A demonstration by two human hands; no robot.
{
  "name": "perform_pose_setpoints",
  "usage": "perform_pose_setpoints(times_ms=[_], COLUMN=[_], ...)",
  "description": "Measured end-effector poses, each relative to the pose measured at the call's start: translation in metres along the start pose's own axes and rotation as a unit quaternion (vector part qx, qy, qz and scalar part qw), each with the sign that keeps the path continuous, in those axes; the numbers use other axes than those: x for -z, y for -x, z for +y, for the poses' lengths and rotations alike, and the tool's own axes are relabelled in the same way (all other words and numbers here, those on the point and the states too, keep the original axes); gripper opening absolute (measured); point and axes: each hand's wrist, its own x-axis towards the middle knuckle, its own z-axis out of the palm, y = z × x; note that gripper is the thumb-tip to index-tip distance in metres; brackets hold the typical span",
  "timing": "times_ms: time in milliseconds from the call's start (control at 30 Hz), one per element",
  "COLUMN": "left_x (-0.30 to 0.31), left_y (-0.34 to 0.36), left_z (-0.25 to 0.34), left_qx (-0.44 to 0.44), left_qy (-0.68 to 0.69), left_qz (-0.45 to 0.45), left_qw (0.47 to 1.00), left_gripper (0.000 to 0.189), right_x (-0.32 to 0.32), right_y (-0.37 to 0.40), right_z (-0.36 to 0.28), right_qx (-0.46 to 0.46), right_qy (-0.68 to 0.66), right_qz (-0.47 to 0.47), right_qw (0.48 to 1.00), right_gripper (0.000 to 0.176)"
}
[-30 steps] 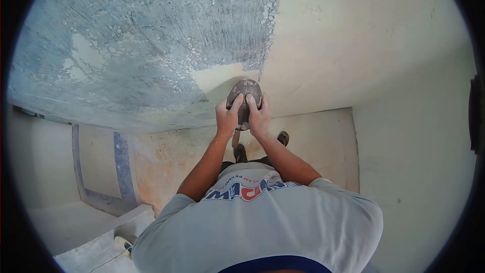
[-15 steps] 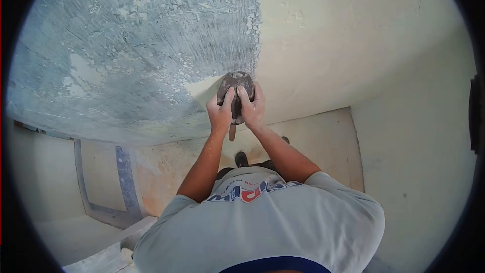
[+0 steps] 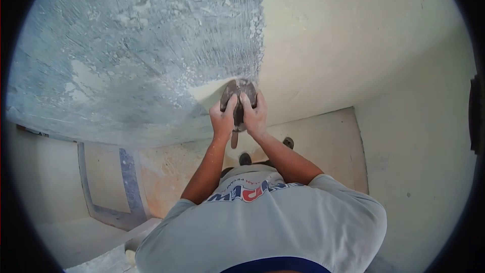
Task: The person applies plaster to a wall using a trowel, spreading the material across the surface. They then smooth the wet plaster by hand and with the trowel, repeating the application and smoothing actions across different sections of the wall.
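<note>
Head camera view: at frame centre, the left hand (image 3: 221,121) and right hand (image 3: 256,117) clench a dark round scraper (image 3: 238,93) against a wall, where flaking blue paint (image 3: 126,60) meets bare cream, apparently mid-stroke. The fingers (image 3: 230,107) press on the blade's back, and its handle (image 3: 234,139) hangs below the palms. The next stroke likely calls for firm pressure toward the blue at upper left.

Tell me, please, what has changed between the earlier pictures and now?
The scraper, pressed to the wall, slid slightly up and left, then eased back down. The left hand and right hand moved with it. Unchanged: both hands grip the scraper, and the blade sits at the edge of the blue paint.
</note>
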Motion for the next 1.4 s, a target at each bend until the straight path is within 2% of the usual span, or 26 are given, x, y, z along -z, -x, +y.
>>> perform_pose_setpoints(times_ms=[200, 367, 533, 700, 1000, 1100, 1267, 1333, 1400], left_x=[0.005, 0.003, 0.003, 0.007, 0.005, 0.005, 0.006, 0.005, 0.008], left_y=[0.008, 0.009, 0.006, 0.008, 0.001, -0.001, -0.001, 0.002, 0.0], left_z=[-0.017, -0.016, -0.018, -0.015, -0.013, -0.002, -0.017, -0.006, -0.017], left_qx=[0.018, 0.024, -0.036, -0.011, -0.029, -0.048, -0.06, -0.044, -0.035], left_qy=[-0.01, 0.013, -0.017, -0.014, -0.031, -0.06, -0.072, -0.062, -0.063], left_qz=[0.011, 0.025, 0.025, 0.023, 0.027, 0.015, 0.027, 0.014, 0.011], left_qw=[1.0, 0.999, 0.999, 1.0, 0.999, 0.997, 0.995, 0.997, 0.997], left_gripper=[0.026, 0.026, 0.027, 0.025, 0.024, 0.025, 0.025, 0.026, 0.026], right_x=[0.012, 0.011, 0.01, 0.011, 0.007, 0.004, 0.007, 0.01, 0.008], right_y=[0.011, 0.009, 0.004, 0.007, 0.004, -0.004, 0.001, 0.007, 0.007], right_z=[0.028, 0.033, 0.027, 0.031, 0.032, 0.017, 0.026, 0.025, 0.032], right_qx=[-0.081, -0.074, -0.054, -0.024, -0.01, -0.02, -0.039, -0.052, -0.044], right_qy=[0.031, 0.013, 0.021, 0.067, 0.03, 0.043, 0.057, 0.068, 0.048], right_qz=[-0.036, -0.032, -0.045, -0.066, -0.055, -0.056, -0.045, -0.047, -0.035], right_qw=[0.996, 0.997, 0.997, 0.995, 0.998, 0.997, 0.997, 0.995, 0.997], right_gripper=[0.017, 0.017, 0.017, 0.017, 0.017, 0.017, 0.017, 0.017, 0.017])
